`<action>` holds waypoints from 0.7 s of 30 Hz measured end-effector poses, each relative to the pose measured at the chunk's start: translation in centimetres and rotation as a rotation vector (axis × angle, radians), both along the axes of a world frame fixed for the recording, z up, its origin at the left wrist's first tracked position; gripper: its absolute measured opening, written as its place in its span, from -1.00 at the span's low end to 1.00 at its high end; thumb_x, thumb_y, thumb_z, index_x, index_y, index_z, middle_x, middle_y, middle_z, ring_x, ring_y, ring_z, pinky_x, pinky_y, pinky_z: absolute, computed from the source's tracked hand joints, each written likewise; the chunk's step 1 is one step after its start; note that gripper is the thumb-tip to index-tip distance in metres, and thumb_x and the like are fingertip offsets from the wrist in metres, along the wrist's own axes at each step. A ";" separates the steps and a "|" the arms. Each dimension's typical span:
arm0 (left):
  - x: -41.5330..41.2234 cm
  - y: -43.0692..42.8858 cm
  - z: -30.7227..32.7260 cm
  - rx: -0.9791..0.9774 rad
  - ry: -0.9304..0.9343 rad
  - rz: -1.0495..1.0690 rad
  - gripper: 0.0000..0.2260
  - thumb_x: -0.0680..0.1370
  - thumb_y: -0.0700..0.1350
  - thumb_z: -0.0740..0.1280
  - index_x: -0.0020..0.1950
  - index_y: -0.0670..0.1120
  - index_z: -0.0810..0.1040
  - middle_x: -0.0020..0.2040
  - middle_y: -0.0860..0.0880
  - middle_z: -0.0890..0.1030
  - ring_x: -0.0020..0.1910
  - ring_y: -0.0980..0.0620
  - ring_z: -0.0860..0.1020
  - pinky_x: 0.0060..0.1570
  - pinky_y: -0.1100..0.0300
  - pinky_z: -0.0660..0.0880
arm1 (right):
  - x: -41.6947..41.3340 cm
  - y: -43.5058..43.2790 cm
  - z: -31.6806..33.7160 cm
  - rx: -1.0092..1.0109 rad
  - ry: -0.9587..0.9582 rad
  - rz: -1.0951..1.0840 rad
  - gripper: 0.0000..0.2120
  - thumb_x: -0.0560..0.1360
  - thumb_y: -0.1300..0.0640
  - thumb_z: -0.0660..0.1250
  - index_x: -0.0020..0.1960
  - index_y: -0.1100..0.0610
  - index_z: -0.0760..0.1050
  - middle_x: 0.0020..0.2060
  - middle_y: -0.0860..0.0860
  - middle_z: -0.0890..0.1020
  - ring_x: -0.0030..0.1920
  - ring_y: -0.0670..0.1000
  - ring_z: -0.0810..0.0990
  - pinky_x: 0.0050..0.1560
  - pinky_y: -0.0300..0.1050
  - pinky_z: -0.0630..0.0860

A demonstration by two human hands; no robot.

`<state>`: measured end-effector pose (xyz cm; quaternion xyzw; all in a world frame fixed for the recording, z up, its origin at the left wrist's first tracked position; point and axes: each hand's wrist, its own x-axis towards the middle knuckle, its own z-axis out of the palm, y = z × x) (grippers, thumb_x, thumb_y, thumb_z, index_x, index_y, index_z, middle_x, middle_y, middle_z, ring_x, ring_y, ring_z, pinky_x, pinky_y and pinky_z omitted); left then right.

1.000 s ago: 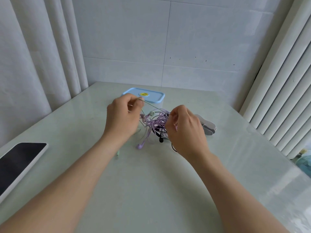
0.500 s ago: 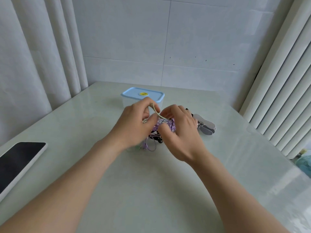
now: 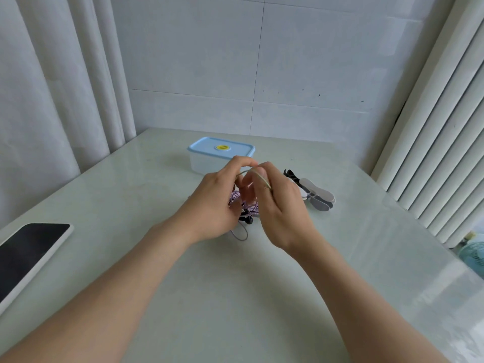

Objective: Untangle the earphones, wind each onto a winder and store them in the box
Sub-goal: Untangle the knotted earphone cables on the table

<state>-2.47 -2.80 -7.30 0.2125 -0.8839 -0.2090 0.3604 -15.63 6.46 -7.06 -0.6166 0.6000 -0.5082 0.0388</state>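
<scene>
Where a white tiled wall [image 3: 314, 61] meets white curtains [image 3: 52, 87], a glossy pale green counter [image 3: 125, 195] fills most of the view. A dark-screened tablet [image 3: 28, 252] with a white rim lies flat at the counter's left edge, well apart from everything else. The left hand [image 3: 212, 205] and right hand [image 3: 282, 205] meet near the middle of the counter, their fingertips close together. Just beyond them stands a clear box [image 3: 204, 163], its light blue lid [image 3: 209, 149] on, with a yellow sticker [image 3: 221, 147] on top. Near the right hand, on its far right side, lie several flat winders [image 3: 318, 195], white, grey and black, overlapping in a small heap. Under and between the hands sits the tangle of earphones [image 3: 247, 206], purple and black cords resting on the counter, one thin loop trailing toward the viewer. The fingers [image 3: 263, 191] of both hands are curled, pinching a single pale cord [image 3: 263, 180] that arcs from the left fingertips across the right hand's fingers, raised above the tangle.
</scene>
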 end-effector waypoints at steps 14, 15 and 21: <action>0.3 -2.4 -1.2 -0.054 0.139 0.368 -0.86 0.67 -0.10 0.23 0.09 -0.05 0.58 -0.13 0.04 0.72 -0.14 -0.08 0.65 -0.03 0.03 0.54 | -2.4 1.0 3.0 -0.141 -1.326 0.178 -0.57 0.55 0.42 -0.01 0.18 0.16 0.54 -0.07 0.23 0.75 0.06 0.21 0.75 0.09 0.00 0.53; 0.3 -2.4 -1.0 -0.011 0.160 0.387 -0.87 0.68 -0.08 0.26 0.05 -0.05 0.58 -0.13 0.03 0.72 -0.14 -0.04 0.65 -0.03 0.11 0.52 | -2.5 0.9 3.1 -0.161 -1.374 0.187 -0.58 0.55 0.42 -0.02 0.18 0.16 0.53 -0.06 0.24 0.75 0.06 0.23 0.76 0.07 0.01 0.54; 0.7 -2.4 -0.2 0.328 0.214 0.296 -0.64 0.70 0.11 0.21 -0.14 0.04 0.71 -0.22 0.03 0.71 -0.12 0.17 0.64 -0.04 0.18 0.50 | -2.7 0.6 2.4 -0.208 -1.218 0.104 -0.78 0.54 0.40 0.17 -0.18 0.18 0.50 -0.18 0.14 0.65 0.00 0.18 0.69 -0.07 -0.01 0.67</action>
